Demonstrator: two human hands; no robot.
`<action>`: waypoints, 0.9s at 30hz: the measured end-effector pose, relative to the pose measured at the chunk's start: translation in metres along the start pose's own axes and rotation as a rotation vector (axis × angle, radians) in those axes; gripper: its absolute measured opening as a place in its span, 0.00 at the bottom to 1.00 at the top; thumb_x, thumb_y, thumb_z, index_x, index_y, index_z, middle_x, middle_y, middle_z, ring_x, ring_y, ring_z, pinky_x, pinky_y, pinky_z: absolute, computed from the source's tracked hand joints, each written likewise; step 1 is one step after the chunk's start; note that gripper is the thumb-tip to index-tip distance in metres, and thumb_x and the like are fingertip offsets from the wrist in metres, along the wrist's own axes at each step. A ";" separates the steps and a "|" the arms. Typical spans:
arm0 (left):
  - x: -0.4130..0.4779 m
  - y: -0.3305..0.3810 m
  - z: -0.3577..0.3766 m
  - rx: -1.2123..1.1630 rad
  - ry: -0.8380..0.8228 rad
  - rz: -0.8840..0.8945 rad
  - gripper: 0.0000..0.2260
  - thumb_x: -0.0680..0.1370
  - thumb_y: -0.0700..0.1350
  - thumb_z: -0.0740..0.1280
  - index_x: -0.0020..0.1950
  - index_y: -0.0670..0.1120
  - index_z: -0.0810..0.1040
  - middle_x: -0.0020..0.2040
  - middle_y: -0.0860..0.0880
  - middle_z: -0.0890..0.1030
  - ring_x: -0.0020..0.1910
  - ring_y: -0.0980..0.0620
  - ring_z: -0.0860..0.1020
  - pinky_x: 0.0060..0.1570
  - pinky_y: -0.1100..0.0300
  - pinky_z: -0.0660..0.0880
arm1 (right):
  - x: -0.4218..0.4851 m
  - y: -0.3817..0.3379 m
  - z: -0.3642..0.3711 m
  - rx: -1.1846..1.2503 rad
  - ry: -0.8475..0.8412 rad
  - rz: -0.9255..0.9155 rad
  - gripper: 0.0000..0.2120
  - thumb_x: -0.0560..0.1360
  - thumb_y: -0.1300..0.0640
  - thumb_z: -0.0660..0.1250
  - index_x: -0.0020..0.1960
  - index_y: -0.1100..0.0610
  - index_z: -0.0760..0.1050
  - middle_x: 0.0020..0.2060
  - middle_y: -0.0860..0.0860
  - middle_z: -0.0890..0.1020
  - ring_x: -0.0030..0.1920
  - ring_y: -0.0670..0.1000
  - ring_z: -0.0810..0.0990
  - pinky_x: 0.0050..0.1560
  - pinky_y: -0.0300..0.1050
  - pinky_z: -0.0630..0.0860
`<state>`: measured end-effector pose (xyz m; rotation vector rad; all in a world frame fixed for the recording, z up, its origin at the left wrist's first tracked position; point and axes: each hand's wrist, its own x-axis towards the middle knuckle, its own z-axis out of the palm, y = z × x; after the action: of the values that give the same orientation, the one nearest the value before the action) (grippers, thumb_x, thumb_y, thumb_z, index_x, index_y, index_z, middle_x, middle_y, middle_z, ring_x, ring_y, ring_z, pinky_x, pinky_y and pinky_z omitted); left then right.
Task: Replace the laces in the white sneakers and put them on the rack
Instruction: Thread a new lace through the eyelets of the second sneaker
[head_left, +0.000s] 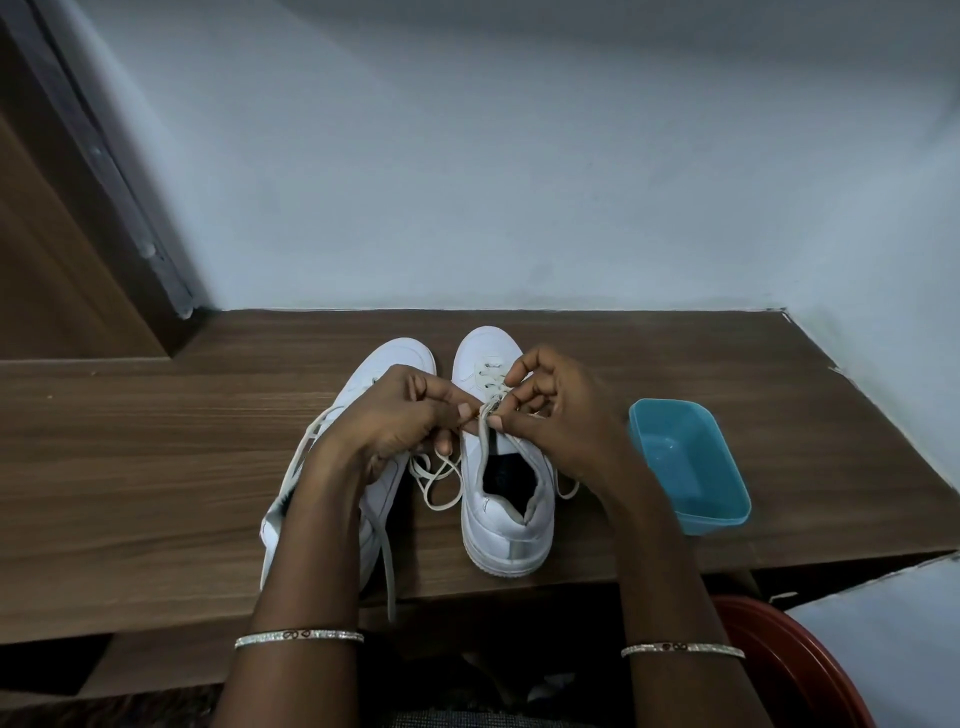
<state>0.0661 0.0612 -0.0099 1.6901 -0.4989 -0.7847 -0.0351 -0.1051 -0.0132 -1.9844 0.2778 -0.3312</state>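
Two white sneakers stand side by side on a brown wooden table (156, 467), toes pointing away from me. My left hand (400, 415) and my right hand (550, 415) meet over the tongue of the right sneaker (498, 530); each pinches a part of its off-white lace (441, 483). Loose loops of that lace lie between the two shoes. The left sneaker (374, 499) is partly hidden under my left forearm, and one of its laces hangs over the table's front edge.
An empty blue plastic tub (691, 467) sits on the table right of the shoes. A pale wall rises behind the table, with a dark wooden door frame (104, 182) at the left. A red round object (789, 670) lies below the table at the bottom right.
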 end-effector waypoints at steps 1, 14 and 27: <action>0.001 -0.001 -0.001 0.004 -0.006 0.004 0.05 0.77 0.35 0.68 0.49 0.38 0.84 0.43 0.40 0.85 0.23 0.57 0.72 0.22 0.68 0.63 | 0.001 0.001 0.001 -0.003 0.011 -0.001 0.16 0.66 0.66 0.79 0.46 0.56 0.74 0.35 0.51 0.85 0.34 0.45 0.80 0.39 0.37 0.77; -0.002 0.007 -0.010 0.101 0.274 0.157 0.08 0.82 0.36 0.59 0.45 0.42 0.74 0.42 0.42 0.82 0.32 0.52 0.78 0.26 0.62 0.72 | 0.003 0.013 -0.012 -0.061 -0.035 0.001 0.18 0.64 0.56 0.82 0.50 0.49 0.80 0.44 0.47 0.82 0.33 0.42 0.73 0.38 0.42 0.74; -0.011 0.018 -0.025 -0.063 0.423 0.347 0.06 0.80 0.42 0.65 0.45 0.48 0.80 0.30 0.57 0.75 0.28 0.56 0.68 0.28 0.64 0.65 | 0.002 0.021 -0.016 -0.070 -0.083 0.079 0.20 0.64 0.51 0.82 0.53 0.45 0.79 0.49 0.43 0.83 0.50 0.44 0.82 0.54 0.53 0.82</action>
<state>0.0774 0.0812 0.0131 1.5955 -0.4475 -0.1808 -0.0399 -0.1281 -0.0259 -2.0438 0.3177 -0.1899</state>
